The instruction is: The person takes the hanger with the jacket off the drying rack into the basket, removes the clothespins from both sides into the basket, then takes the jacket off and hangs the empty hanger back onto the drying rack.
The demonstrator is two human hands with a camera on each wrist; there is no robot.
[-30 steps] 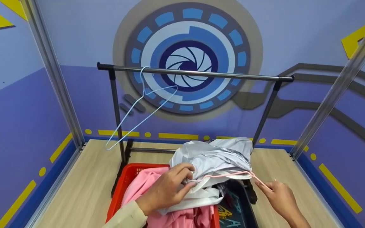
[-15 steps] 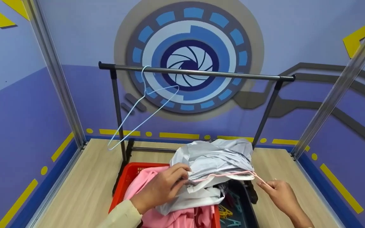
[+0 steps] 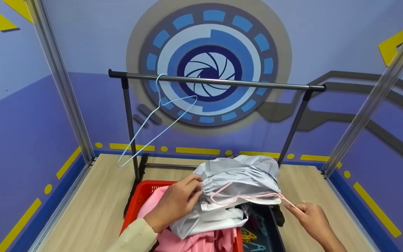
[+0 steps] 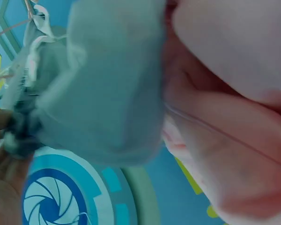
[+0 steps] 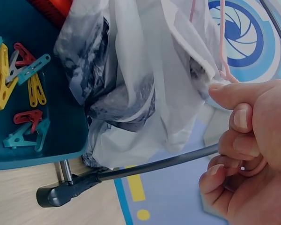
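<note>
A light grey-white garment [image 3: 238,171] with dark patches [image 5: 131,105] is bunched over the baskets. Its opening faces the person, and a pink wire hanger [image 3: 255,196] lies along it, one end loop showing against the cloth. My left hand [image 3: 177,201] pinches the garment's left edge; in the left wrist view cloth fills much of the frame beside the fingers. On the right, my right hand [image 3: 313,220] grips the hanger at its hook end, fingers curled in the right wrist view [image 5: 248,140]. The hook itself is mostly hidden in that hand.
A red basket [image 3: 128,213] holds pink clothing [image 3: 191,241]. Beside it a dark bin [image 3: 275,231] contains several coloured clothespins [image 5: 33,70]. Behind stands a clothes rack [image 3: 222,82] with a light blue hanger [image 3: 149,142] on its bar.
The pink hanger's left end, earlier hidden at the left hand, now shows in the garment's opening. My left hand has shifted slightly left with the cloth edge. The right hand stays nearly in place.
</note>
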